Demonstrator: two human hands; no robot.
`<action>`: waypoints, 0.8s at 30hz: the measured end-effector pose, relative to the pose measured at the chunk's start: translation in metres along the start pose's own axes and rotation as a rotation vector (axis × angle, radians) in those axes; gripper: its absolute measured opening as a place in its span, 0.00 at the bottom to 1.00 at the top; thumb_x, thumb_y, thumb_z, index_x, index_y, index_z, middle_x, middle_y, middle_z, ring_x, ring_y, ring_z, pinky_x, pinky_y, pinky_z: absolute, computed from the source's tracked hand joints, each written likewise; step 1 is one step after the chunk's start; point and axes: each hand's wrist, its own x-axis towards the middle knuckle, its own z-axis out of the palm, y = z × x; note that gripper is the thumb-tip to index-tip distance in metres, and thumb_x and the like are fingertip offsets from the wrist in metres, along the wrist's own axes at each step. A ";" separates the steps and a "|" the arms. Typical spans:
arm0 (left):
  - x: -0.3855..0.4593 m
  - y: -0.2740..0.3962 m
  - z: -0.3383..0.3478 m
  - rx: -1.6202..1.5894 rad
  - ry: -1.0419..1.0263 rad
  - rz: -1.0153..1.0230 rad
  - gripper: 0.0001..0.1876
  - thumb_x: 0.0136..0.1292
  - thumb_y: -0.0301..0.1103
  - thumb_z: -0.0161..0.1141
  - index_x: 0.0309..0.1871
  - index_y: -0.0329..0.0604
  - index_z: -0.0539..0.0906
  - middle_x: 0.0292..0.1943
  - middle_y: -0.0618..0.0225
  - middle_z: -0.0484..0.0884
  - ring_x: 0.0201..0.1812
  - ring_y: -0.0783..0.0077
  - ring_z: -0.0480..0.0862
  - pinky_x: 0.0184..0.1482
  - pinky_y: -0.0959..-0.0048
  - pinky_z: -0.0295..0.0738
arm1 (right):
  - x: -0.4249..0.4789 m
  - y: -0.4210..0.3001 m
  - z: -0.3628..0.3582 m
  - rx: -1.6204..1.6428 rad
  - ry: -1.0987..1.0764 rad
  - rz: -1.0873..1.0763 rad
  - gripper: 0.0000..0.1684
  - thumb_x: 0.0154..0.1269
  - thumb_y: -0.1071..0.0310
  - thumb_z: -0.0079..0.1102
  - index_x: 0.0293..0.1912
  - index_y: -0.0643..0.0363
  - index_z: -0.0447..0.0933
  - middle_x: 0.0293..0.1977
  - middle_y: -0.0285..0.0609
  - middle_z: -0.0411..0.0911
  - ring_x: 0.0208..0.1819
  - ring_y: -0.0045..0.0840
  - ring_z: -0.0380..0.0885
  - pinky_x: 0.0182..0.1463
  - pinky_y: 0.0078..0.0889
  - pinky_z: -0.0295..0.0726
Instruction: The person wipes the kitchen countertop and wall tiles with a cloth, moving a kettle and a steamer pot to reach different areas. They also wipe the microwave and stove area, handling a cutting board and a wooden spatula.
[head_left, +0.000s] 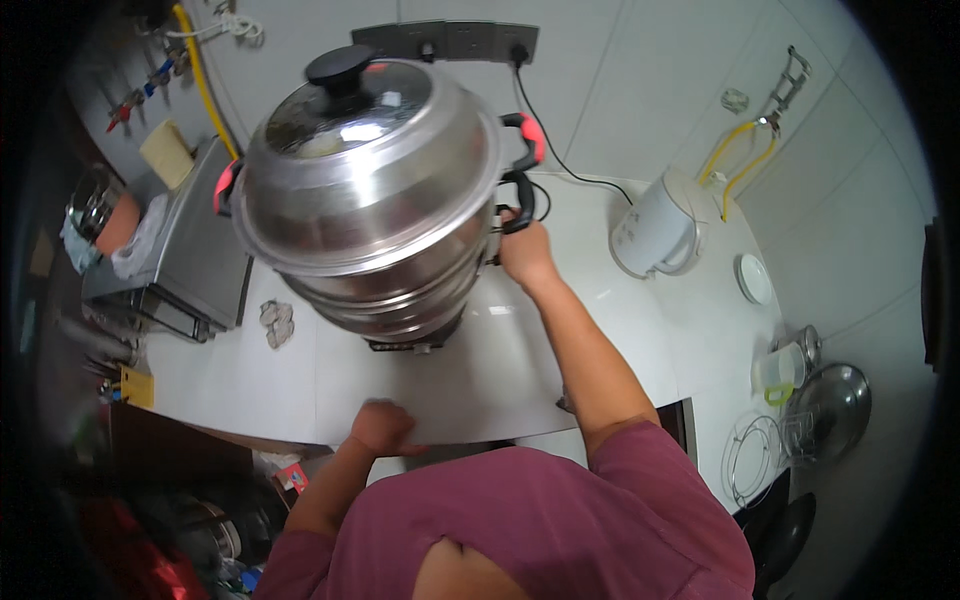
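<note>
A tall stacked steel steamer pot (367, 217) stands over a black portable stove (409, 345) whose front edge shows below it. Its domed steel lid has a glass centre (352, 112) and a black knob (341, 69). Red-and-black handles (531, 142) stick out on both sides. My right hand (527, 251) is at the pot's right side by a lower black handle (523, 201); its fingertips are partly hidden, so I cannot tell whether it grips. My left hand (384, 427) rests at the front edge of the white countertop (480, 405), with nothing seen in it.
A white electric kettle (656, 225) stands right of the pot. Beyond it are a white dish (753, 279), a clear plastic jug (780, 367), a pot lid (832, 412) and a wire rack (752, 457). A crumpled cloth (277, 322) and a metal cabinet (187, 247) are left.
</note>
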 end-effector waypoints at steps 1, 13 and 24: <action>0.001 0.001 0.000 0.002 -0.003 -0.004 0.35 0.55 0.76 0.62 0.27 0.49 0.87 0.29 0.63 0.85 0.35 0.55 0.87 0.35 0.54 0.78 | -0.002 -0.005 0.000 0.058 -0.015 0.010 0.19 0.77 0.58 0.56 0.48 0.67 0.80 0.39 0.67 0.84 0.47 0.64 0.82 0.50 0.55 0.80; 0.000 0.004 0.003 0.108 0.025 -0.041 0.35 0.50 0.77 0.67 0.25 0.49 0.87 0.29 0.59 0.84 0.35 0.51 0.86 0.37 0.52 0.80 | -0.004 -0.006 -0.010 -0.003 -0.143 -0.038 0.29 0.77 0.50 0.54 0.61 0.66 0.76 0.48 0.61 0.85 0.53 0.57 0.83 0.57 0.54 0.80; -0.002 -0.001 0.015 0.155 0.097 0.060 0.34 0.51 0.76 0.67 0.18 0.51 0.83 0.25 0.64 0.81 0.29 0.57 0.83 0.30 0.57 0.74 | -0.009 0.157 -0.252 -0.427 1.036 -0.124 0.41 0.58 0.57 0.79 0.64 0.68 0.73 0.55 0.52 0.80 0.58 0.39 0.79 0.64 0.41 0.77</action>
